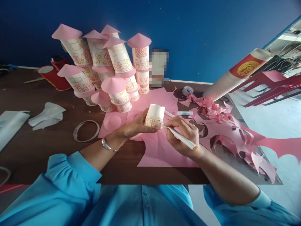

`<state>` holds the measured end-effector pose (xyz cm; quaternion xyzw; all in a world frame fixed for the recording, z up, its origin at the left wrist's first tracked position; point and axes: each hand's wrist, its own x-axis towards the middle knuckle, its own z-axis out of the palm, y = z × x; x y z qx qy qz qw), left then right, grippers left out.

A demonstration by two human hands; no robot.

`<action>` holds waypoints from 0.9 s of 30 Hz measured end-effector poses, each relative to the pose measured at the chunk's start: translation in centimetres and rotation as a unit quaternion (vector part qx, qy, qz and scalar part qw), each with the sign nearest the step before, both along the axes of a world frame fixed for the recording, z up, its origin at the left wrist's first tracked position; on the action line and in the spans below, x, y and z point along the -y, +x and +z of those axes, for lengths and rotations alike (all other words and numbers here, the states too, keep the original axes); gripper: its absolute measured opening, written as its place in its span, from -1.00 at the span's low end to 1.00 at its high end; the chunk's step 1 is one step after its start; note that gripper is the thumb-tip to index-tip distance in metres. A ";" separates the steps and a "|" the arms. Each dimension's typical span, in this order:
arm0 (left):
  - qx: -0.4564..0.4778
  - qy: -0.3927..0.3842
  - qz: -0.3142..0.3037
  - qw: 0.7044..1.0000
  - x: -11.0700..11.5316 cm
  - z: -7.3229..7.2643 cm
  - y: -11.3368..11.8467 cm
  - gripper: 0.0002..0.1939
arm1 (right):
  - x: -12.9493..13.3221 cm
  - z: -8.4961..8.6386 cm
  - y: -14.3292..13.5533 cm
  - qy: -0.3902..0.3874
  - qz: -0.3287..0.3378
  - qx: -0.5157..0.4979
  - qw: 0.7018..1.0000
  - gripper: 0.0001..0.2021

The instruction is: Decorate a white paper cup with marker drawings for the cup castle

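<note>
My left hand (138,125) is closed around a white paper cup (155,113), which is turned bottom up and slightly tilted. Red and yellow flowers are drawn round the cup's lower part. In my right hand (184,133) is a white marker (182,138) with an orange end, its tip at the flowers on the cup's right side. Beneath both hands lies pink paper (164,153). Behind the cup stand several decorated paper-cup towers (121,58) with pink cone roofs. A separate pink cone (112,122) rests on the paper to the left.
Pink paper scraps (231,131) cover the table's right side. A tall stack of paper cups (235,77) leans there. On the left lie a tape roll (86,131), crumpled white wrapping (48,116) and a red cup (54,77). A capped marker (184,113) lies behind my right hand.
</note>
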<state>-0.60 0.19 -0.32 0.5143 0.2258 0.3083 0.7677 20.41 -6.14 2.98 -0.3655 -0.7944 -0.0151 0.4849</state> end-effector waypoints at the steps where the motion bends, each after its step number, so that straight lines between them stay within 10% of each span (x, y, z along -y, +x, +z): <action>1: 0.000 -0.003 0.003 1.000 0.0 0.0 0.0 -0.22 | 0.0 0.0 0.0 -0.004 0.000 0.000 1.000 -0.81; 27: 0.066 -0.023 -0.012 0.998 -0.2 -0.7 0.0 -0.26 | 0.1 -0.1 0.1 -0.034 0.035 -0.050 0.998 -0.84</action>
